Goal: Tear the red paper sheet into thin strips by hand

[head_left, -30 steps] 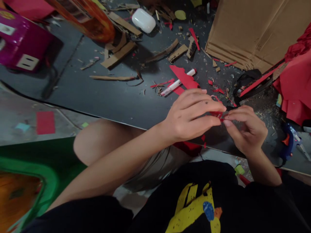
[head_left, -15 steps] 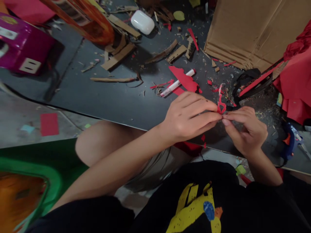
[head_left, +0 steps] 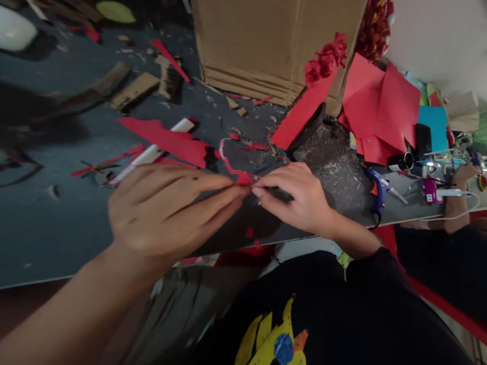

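My left hand and my right hand meet fingertip to fingertip over the near edge of a dark board. Both pinch a thin curled strip of red paper that rises from between the fingers and bends back to the left. Just behind my left hand a white marker lies under a torn red paper piece.
A cardboard box stands at the back. Red paper sheets and a blue glue gun lie to the right. Cardboard scraps litter the board. Another person's hand rests at far right near a cable.
The camera has swung right, so the hands sit further left in view. The red strip has been drawn out longer between the fingertips. Red sheets and another person's hand came into view.
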Tool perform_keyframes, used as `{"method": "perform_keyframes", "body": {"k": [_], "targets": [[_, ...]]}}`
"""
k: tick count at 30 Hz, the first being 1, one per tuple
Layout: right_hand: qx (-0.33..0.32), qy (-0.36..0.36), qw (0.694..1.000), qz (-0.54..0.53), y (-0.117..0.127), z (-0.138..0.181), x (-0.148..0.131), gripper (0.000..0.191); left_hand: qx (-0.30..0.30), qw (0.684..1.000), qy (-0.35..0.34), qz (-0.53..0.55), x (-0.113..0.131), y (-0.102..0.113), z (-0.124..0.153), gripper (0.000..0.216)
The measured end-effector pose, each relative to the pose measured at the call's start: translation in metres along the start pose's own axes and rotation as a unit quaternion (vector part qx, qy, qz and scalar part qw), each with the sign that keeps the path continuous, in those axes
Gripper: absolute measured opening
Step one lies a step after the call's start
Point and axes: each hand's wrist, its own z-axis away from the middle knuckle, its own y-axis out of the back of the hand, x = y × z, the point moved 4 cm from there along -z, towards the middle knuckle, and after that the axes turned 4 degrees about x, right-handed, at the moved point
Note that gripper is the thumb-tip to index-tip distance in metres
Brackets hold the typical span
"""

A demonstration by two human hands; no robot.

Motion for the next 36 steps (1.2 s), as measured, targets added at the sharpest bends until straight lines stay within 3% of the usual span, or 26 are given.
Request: {"method": "perform_keyframes", "body": {"k": [5,8,16,20,23,27,36], "targets": [[-0.001,-0.047,0.992,-0.114,0.0,-0.001,0.001,0.017,0.011,1.0,-0.021,0.008,0.0,0.001,-0.003,0.023],[-0.022,-0.111,0.974,-0.194,-0.003,0.0,0.005,0.016,0.017,0.999,-0.039,0.011,0.0,0.001,-0.006,0.026],[-0.068,-0.26,0.89,-0.367,-0.019,0.002,0.019,0.018,0.047,0.994,-0.096,-0.007,0.007,0.005,-0.019,0.027],[-0.048,-0.292,0.841,-0.452,-0.022,0.003,0.02,0.021,0.037,0.995,-0.086,-0.026,0.009,0.005,-0.016,0.018],[-0.036,-0.32,0.823,-0.468,-0.022,0.005,0.021,0.021,0.027,0.997,-0.061,-0.036,0.009,0.003,-0.011,0.012],[-0.026,-0.324,0.819,-0.472,-0.019,0.005,0.02,0.02,0.004,0.999,-0.026,-0.022,0.008,-0.001,-0.007,0.005],[-0.013,-0.315,0.843,-0.436,-0.014,0.008,0.02,0.02,0.027,1.0,-0.003,0.004,0.009,-0.004,-0.008,0.007]]}}
